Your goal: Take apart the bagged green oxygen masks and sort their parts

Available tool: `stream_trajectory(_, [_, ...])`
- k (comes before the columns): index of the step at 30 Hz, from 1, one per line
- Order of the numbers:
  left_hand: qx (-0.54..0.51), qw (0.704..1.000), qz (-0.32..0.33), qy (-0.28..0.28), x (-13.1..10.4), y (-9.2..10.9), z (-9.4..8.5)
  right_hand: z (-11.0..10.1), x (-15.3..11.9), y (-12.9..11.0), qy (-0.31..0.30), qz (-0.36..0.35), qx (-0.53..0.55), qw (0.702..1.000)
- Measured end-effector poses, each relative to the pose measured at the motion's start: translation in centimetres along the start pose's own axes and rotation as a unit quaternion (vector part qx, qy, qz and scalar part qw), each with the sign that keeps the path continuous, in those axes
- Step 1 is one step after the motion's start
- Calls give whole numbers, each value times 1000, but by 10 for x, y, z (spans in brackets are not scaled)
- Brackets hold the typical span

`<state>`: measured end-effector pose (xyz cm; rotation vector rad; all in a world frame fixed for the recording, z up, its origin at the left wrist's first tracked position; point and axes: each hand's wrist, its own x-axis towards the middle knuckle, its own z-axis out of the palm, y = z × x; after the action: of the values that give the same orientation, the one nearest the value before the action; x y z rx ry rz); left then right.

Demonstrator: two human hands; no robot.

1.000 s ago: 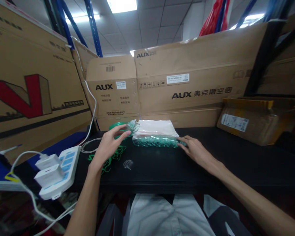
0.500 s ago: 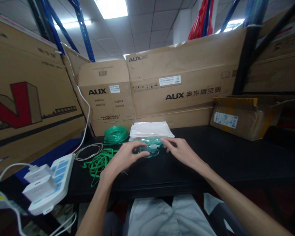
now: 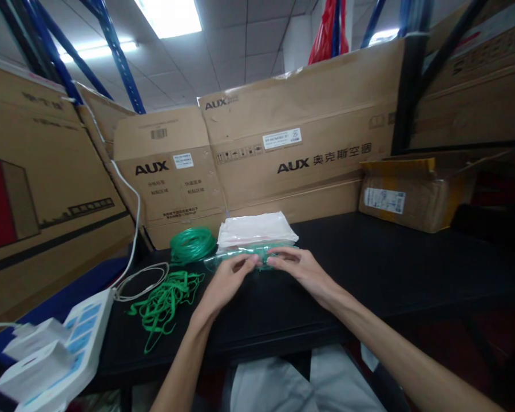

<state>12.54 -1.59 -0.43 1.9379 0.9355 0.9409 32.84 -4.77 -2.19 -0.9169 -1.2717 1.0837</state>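
Observation:
Between my hands is a clear green plastic item (image 3: pixel 261 250), its outline partly hidden by my fingers. My left hand (image 3: pixel 230 277) pinches its near edge, thumb and fingers together. From the right, my right hand (image 3: pixel 302 269) grips the same item with thumb and fingertips. Right behind it lies a stack of white sheets or bags (image 3: pixel 257 228) in clear plastic. A coil of green tubing (image 3: pixel 192 245) rests left of the stack. Closer to me, a tangle of green elastic bands (image 3: pixel 165 303) lies on the black table (image 3: pixel 326 309).
On the left, a white power strip (image 3: pixel 83 337) holds plugged-in adapters, with a thin pale cable loop (image 3: pixel 141 283) beside it. Large cardboard panels (image 3: pixel 292 149) stand behind the table. An open cardboard box (image 3: pixel 412 197) sits at the back right.
The view has shifted slightly. My hands have come closer together on the green plastic item, whose rounded part near my left fingers no longer shows; a clear flap now extends to the left.

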Motion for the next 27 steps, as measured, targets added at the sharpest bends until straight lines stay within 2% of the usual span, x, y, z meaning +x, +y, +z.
stream_trajectory(5, [-79, 997, -3, 13, 2, 0, 4, 4, -3, 0, -7, -11, 14, 1000])
stream_trajectory(10, [-136, 990, -27, 5, -1, 3, 6, 3, -6, -1, -14, -18, -36, 999])
stream_trajectory(17, [-157, 987, -47, -4, -6, 9, 10, 5, -7, -2, -36, 15, 6, 999])
stream_trajectory(19, [-123, 992, -36, -5, -7, 9, 11, 6, -7, -2, -36, 20, 9, 999])
stream_trajectory(22, [1, 1000, -14, -13, -10, 13, 4, 6, -8, -2, -46, 19, -11, 999])
stream_trajectory(25, [159, 987, 2, -1, -20, 25, -18, 7, -8, -2, -45, 24, -42, 998])
stream_trajectory(27, [245, 969, -20, 36, -29, 35, -38, 8, -9, -2, -41, 31, -62, 997])
